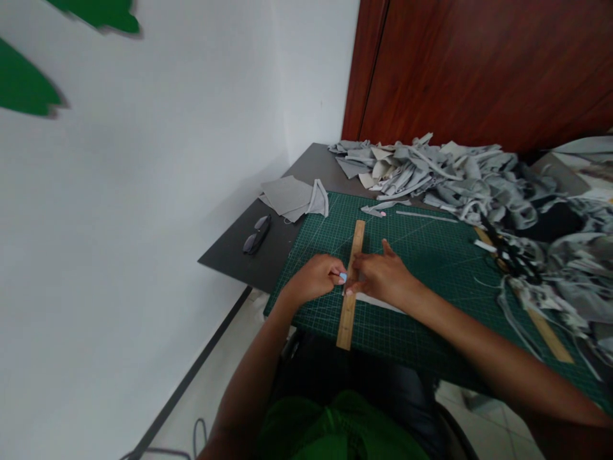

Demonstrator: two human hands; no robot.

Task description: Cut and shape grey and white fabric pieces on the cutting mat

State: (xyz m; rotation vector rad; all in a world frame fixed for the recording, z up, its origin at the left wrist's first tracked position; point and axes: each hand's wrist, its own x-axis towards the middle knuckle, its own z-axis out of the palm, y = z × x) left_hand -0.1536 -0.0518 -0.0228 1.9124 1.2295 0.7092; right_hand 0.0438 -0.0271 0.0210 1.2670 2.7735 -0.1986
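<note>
A sewing workroom: green cutting mat (431, 255), wooden ruler (351, 287) and a heap of grey fabric scraps (454, 172).

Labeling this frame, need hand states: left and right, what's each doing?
Left hand: fingers curled at the wooden ruler, pinching something small; what, cannot be told.
Right hand: open, pressing down on the ruler over a pale strip.
</note>
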